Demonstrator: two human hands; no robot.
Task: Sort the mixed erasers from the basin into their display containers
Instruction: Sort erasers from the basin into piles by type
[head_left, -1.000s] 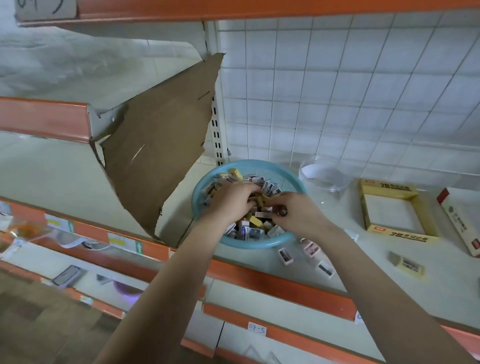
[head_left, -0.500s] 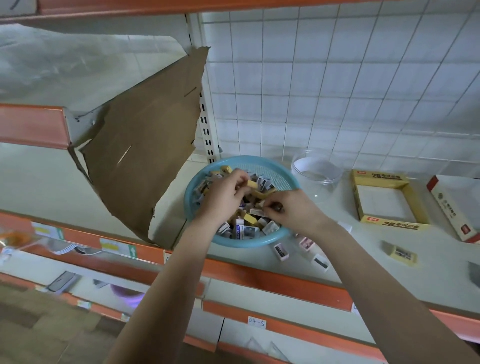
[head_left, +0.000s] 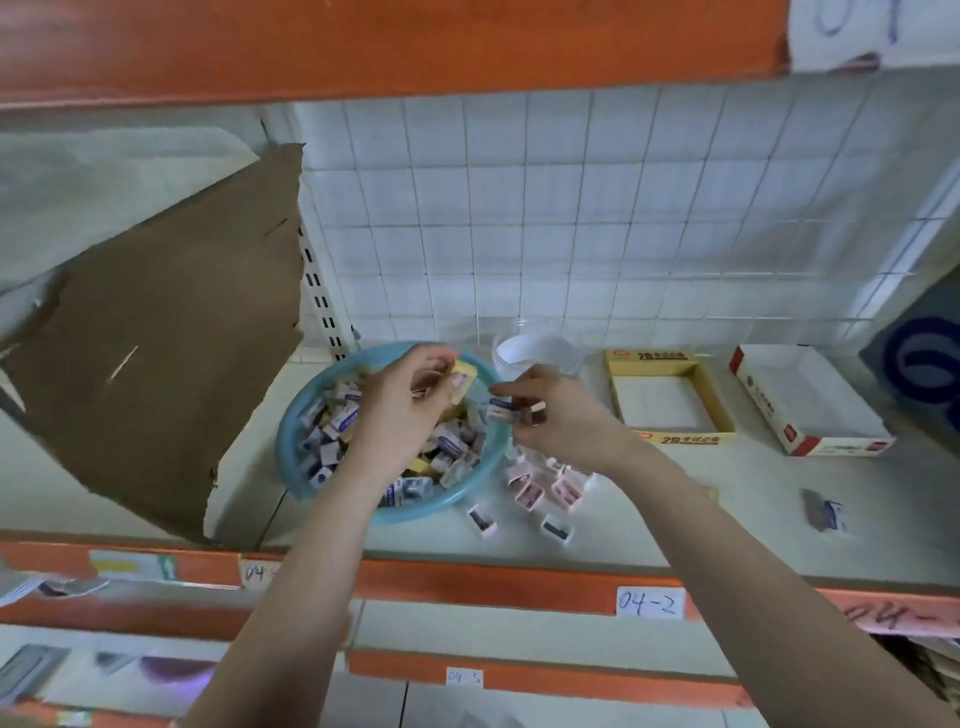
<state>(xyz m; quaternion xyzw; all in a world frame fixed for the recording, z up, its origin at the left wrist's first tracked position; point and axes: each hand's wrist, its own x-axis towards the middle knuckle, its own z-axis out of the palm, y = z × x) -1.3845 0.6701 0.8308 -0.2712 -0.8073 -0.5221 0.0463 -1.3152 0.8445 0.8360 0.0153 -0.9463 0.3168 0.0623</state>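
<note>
Both hands have come up out of the heap since a second ago. The left hand (head_left: 405, 400) now pinches a yellow block eraser (head_left: 464, 376) between thumb and fingertips above the basin's far rim. The right hand (head_left: 566, 421) has drawn out to the basin's right edge, fingers closed on a white-and-blue sleeved eraser (head_left: 505, 409). Something pinkish sits behind it in the same grip, but I cannot tell what.

Nearest me, low in the frame, runs the orange metal shelf lip (head_left: 467, 582) with a handwritten white label (head_left: 647, 603). Beyond it, at lower centre, a scatter of pink-sleeved loose erasers (head_left: 535, 491) lies just beside the round light-blue plastic basin (head_left: 291, 457). The basin is heaped with mixed erasers. A lone blue-and-white eraser (head_left: 831, 512) lies well apart at right.

Farther back, right of centre, stand a clear round plastic tub (head_left: 537, 348), an open yellow cardboard tray (head_left: 675, 440) and a white-and-red cardboard box (head_left: 810, 441). A torn brown cardboard sheet (head_left: 171, 364) leans at left.

These pieces look light, small and faintly rubbery, firm enough not to squash. The paper sleeves may slide off, so I'd pinch each across its narrow sides, fingertips on the sleeve.
</note>
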